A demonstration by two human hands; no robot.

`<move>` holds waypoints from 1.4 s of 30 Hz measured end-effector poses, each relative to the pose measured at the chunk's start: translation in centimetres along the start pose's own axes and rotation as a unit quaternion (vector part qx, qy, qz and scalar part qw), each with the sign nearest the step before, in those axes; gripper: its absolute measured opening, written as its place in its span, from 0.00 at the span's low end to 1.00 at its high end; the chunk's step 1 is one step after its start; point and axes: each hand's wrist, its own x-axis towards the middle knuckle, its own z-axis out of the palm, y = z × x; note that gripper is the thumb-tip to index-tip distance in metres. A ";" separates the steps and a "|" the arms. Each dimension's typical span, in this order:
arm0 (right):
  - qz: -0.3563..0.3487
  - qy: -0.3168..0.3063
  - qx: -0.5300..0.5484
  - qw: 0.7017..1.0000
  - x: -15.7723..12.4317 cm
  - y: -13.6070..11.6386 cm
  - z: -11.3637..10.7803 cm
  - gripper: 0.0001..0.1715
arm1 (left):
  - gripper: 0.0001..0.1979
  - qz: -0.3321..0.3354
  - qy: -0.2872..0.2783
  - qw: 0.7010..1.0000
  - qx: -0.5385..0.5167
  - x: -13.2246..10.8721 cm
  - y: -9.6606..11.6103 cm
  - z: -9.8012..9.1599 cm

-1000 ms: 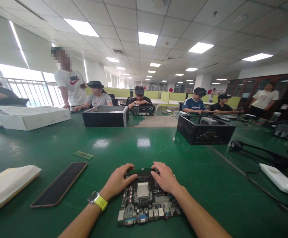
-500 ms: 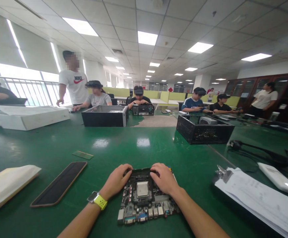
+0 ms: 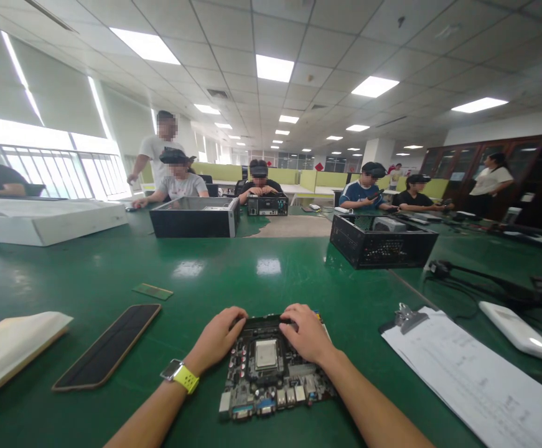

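My fingers (image 3: 236, 313) curl at the far edge of the circuit board (image 3: 274, 372), grip unclear, and pressing unevenly could bend it.

Left hand (image 3: 220, 333) curled inward; right hand (image 3: 305, 333) likewise; forearms (image 3: 152, 409) converge.

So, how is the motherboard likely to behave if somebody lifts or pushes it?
The motherboard likely stays stiff, being a flat board. Its uncovered connectors look somewhat fragile. Low and broad, it should hardly roll or tip.
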 end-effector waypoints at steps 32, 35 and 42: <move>-0.002 0.018 0.008 1.000 0.2 0.1 0.1 0.12 | 0.11 0.008 0.002 1.000 0.001 0.1 -0.4 0.2; -0.007 0.019 0.007 1.000 0.1 0.2 0.2 0.12 | 0.11 0.007 0.001 1.000 0.001 0.2 -0.4 0.2; 0.004 0.016 0.002 1.000 0.1 0.1 0.1 0.13 | 0.11 0.005 0.000 1.000 0.001 0.2 -0.2 0.1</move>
